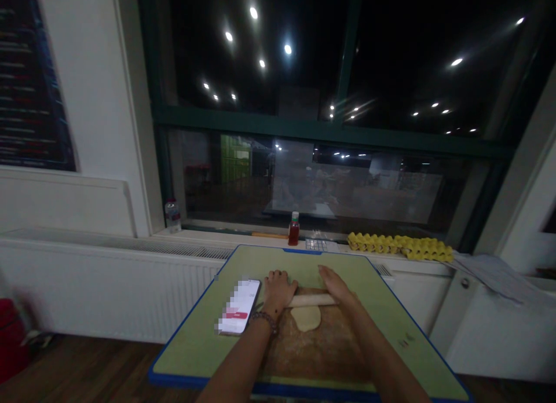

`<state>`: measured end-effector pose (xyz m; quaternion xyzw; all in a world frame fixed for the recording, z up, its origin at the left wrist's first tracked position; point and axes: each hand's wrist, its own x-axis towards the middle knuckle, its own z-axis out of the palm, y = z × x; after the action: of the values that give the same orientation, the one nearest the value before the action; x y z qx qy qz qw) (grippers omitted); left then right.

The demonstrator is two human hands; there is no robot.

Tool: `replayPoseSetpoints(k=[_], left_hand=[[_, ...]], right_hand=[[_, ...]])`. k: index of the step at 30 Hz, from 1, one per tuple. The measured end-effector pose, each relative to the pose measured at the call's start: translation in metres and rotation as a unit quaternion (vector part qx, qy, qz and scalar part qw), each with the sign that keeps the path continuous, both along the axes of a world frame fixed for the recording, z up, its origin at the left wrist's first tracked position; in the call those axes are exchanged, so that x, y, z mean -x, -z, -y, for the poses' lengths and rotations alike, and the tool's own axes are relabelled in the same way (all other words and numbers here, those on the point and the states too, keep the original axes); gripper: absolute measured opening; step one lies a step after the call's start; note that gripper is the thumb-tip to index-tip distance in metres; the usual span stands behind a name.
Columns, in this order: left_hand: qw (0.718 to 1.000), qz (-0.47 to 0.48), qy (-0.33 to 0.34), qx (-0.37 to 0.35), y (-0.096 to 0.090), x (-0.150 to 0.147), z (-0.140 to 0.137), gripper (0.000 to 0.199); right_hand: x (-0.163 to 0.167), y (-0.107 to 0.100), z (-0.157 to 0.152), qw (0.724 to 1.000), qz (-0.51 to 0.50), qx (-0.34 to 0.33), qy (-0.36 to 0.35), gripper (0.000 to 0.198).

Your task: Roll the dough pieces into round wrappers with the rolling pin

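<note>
A pale rolling pin (311, 300) lies crosswise on a brown wooden board (315, 359), its two ends under my hands. My left hand (279, 290), with a beaded bracelet at the wrist, is closed over the left end, knuckles forward. At the right end, my right hand (336, 286) presses on the pin with its palm, the fingers reaching forward past it. A flattened, uneven piece of dough (307, 319) sits just on the near side of the pin, its far edge touching or under it. Traces of flour dust the board.
A lit phone (241, 306) lies left of the board on a green, blue-edged table (195, 351). Along the windowsill stand a red-liquid bottle (294, 229), a clear bottle (172, 215) and yellow egg trays (399, 246). A white radiator (108, 293) runs behind the table.
</note>
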<state>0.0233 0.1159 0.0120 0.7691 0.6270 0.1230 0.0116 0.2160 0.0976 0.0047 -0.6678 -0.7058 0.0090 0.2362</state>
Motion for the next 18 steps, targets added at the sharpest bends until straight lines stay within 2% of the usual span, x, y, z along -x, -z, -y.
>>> replayPoseSetpoints(k=[5, 8, 11, 18], left_hand=[[1.000, -0.002, 0.004, -0.017, 0.003, 0.000, -0.002, 0.044], [1.000, 0.009, 0.010, -0.023, 0.005, 0.000, -0.002, 0.045], [1.000, 0.008, 0.011, -0.026, 0.004, 0.000, -0.001, 0.045], [1.000, -0.001, 0.023, -0.018, -0.002, 0.001, 0.001, 0.046]], right_hand=[[-0.017, -0.004, 0.005, 0.996, 0.075, 0.039, 0.038, 0.034], [-0.023, -0.001, 0.014, 0.987, 0.133, 0.056, 0.073, 0.036], [-0.023, 0.003, 0.017, 0.975, 0.198, 0.072, 0.063, 0.038], [-0.023, 0.010, 0.028, 0.973, 0.213, 0.079, 0.046, 0.043]])
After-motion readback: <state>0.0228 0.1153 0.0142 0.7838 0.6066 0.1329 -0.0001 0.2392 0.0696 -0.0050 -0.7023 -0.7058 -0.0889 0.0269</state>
